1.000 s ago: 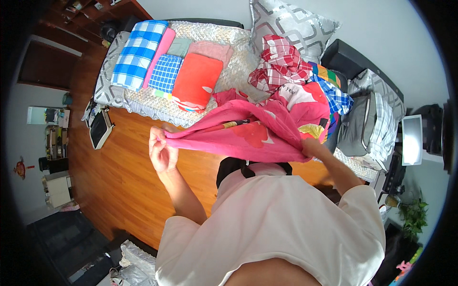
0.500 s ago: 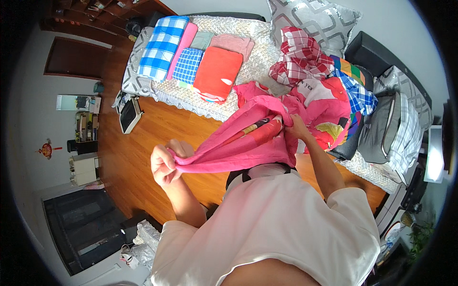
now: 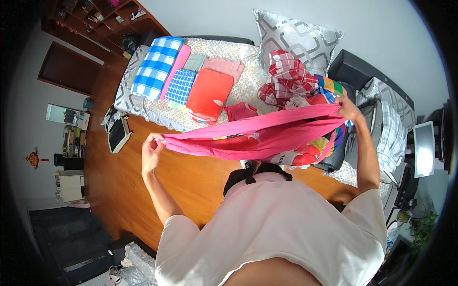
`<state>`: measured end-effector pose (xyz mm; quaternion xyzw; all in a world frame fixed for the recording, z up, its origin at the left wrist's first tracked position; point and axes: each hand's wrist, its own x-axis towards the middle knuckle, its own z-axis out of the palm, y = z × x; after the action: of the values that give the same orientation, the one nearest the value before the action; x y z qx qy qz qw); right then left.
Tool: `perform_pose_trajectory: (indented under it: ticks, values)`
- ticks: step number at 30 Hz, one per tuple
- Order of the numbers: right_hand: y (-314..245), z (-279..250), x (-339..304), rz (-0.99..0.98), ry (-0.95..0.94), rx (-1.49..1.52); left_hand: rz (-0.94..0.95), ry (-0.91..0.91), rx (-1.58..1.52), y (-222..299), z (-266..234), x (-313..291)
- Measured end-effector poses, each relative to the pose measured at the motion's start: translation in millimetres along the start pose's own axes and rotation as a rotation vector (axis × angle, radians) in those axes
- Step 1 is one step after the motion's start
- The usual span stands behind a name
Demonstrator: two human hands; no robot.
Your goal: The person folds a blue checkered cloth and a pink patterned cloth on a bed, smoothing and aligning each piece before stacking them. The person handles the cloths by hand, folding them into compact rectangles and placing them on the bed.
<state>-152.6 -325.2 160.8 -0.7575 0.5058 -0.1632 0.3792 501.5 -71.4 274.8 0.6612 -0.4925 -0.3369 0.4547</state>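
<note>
A large pink printed cloth [image 3: 248, 128], perhaps a bed cover, is stretched between my two raised hands. My left hand [image 3: 153, 148] pinches its left end, over the wooden floor. The other end is gripped by my right hand [image 3: 349, 109], in front of the sofa's right part. The cloth sags in long folds, and its lower part hangs down with a red, white and yellow print [image 3: 305, 155]. How far it reaches below, and whether it still rests on the sofa, I cannot tell.
Folded cloths lie on the sofa [image 3: 191, 47]: a blue checked one [image 3: 157, 66], a small blue grid one [image 3: 181, 86] and a red one [image 3: 209, 95]. A crumpled red checked cloth [image 3: 288, 71] is by a silver cushion [image 3: 296, 35]. A white-framed case [image 3: 118, 136] stands on the floor.
My hands have spread apart, the right one moving outward and to the right. The pink cloth, bunched before, is now pulled out wide and nearly level. The view has shifted slightly.
</note>
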Motion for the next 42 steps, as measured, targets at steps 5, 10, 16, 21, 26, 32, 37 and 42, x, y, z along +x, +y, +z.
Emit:
perform_pose_trajectory:
  ticks: [5, 10, 16, 21, 26, 32, 37, 42]
  values:
    - [-64.2, -52.4, 15.0, 0.010, 0.187, -0.561, 0.168, 0.058, 0.034, -5.8, -7.4, 49.3]
    - [-57.6, -90.2, 14.4, 0.042, 0.322, -0.502, 0.327, 0.248, -0.164, -13.6, -22.4, 96.2]
    - [-98.9, -66.1, 1.2, 0.371, 0.053, 0.814, 0.222, 0.280, -0.044, -75.0, -37.1, 103.5]
    - [-144.2, -88.1, -0.5, 0.253, -0.124, 0.770, 0.244, 0.385, -0.159, -76.2, -42.0, 145.5]
    - [-192.1, -146.6, 8.6, 0.209, -0.214, 0.433, 0.374, 0.435, -0.180, -19.2, -70.3, 200.8]
    - [-229.1, -223.8, 48.9, -0.037, 0.762, -0.059, 0.535, 0.403, -0.285, 64.9, -52.1, 212.5]
    - [-165.1, -174.7, 63.9, 0.038, 0.652, -0.020, 0.325, 0.286, -0.177, -13.9, -36.6, 159.5]
    - [-80.3, -95.1, 52.5, 0.209, 0.287, 0.136, 0.198, 0.196, -0.344, -106.4, -19.5, 119.1]
